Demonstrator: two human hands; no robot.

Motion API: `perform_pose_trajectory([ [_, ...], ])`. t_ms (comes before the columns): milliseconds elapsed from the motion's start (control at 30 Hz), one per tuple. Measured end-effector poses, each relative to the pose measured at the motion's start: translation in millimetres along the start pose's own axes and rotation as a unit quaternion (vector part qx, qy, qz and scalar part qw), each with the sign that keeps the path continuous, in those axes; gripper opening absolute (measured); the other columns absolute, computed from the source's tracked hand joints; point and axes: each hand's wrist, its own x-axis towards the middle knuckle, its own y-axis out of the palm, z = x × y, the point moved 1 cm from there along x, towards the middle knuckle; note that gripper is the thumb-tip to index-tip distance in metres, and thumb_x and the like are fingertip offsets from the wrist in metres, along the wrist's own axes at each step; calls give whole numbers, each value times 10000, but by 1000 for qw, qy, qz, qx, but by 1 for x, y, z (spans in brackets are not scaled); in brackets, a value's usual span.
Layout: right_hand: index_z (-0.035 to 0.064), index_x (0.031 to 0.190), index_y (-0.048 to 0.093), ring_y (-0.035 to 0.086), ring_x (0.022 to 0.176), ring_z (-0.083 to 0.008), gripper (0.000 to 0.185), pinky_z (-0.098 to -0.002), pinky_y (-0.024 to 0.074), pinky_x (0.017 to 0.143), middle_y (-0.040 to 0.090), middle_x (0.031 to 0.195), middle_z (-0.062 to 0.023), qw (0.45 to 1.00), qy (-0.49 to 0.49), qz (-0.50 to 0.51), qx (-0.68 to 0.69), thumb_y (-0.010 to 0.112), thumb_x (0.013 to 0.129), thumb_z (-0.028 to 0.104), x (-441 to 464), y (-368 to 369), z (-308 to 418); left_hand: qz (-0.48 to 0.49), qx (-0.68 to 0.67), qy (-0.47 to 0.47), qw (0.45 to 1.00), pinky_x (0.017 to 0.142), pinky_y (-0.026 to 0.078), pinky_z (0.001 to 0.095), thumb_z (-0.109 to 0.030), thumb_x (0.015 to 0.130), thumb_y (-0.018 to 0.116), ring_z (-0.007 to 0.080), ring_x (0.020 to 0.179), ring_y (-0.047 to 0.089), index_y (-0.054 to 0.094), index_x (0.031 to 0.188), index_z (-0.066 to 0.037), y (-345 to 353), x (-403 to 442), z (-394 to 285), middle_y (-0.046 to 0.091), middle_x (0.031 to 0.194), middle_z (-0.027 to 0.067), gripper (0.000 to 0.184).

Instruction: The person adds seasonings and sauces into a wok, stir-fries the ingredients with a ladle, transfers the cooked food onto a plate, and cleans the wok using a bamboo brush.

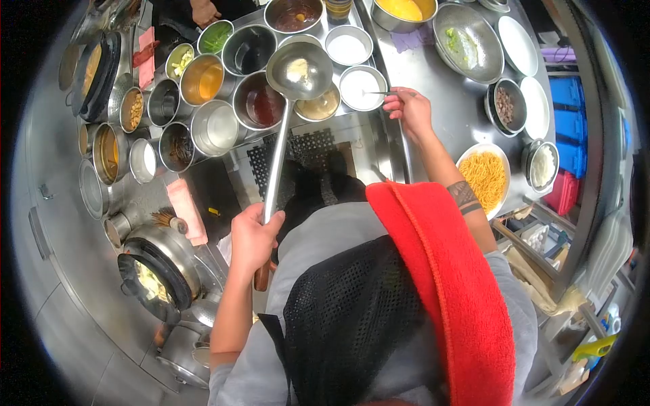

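My left hand (252, 238) is wrapped round the long handle of a ladle (308, 84). Its wide bowl, with some pale yellowish stuff in it, hangs over the sauce containers. My right hand (410, 111) pinches the thin handle of a small spoon (376, 93), whose far end lies in a round metal container of white powder (357, 82). Behind that stands a second container of white powder (347, 46). The ladle partly covers a container of light brown liquid (318, 107) and borders one of dark red sauce (254, 108).
A plate of yellow noodles (485, 177), a colander with greens (467, 47) and a bowl of chopped meat (506, 106) stand on the right counter. At lower left, a wok (154, 281) holds pale food. Another person's hand (204, 12) shows at the top.
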Motion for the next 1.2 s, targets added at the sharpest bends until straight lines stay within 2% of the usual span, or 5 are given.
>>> perform_pose_trajectory([
  [333,-94,1171,587,710,687,-213,253,-277,539,511,708,926,-201,998,0,23,59,501,1031,99,-14,-12,27,-18,-15,-4,1000,439,407,241,-126,909,732,60,466,518,678,914,22,6,7,-6,579,634,-11,158],
  [633,-74,1218,628,707,676,-167,337,-271,517,492,707,927,-152,976,-194,6,-101,546,1051,208,14,36,82,24,-15,0,1000,430,409,254,-128,902,734,63,464,531,681,896,17,15,14,-17,573,612,-11,155],
  [767,-81,1189,627,710,655,-181,316,-288,532,486,712,902,-159,966,-177,-4,-189,546,1038,184,70,65,52,-2,0,-9,1000,434,411,252,-131,906,733,64,467,532,683,917,20,11,9,-19,577,618,-11,159],
  [933,-67,1127,592,729,671,-223,237,-320,562,495,721,905,-188,998,-57,-9,-18,531,1023,137,103,87,35,-28,-14,-25,999,450,417,247,-134,912,731,60,482,530,683,932,22,5,4,-17,588,644,-13,165],
  [1200,-79,1182,550,711,696,-237,251,-321,554,515,702,946,-190,997,-60,9,37,520,1019,110,85,54,44,-23,-31,-28,999,445,410,244,-133,923,728,51,478,515,678,912,19,-2,3,-20,581,639,-18,160],
])
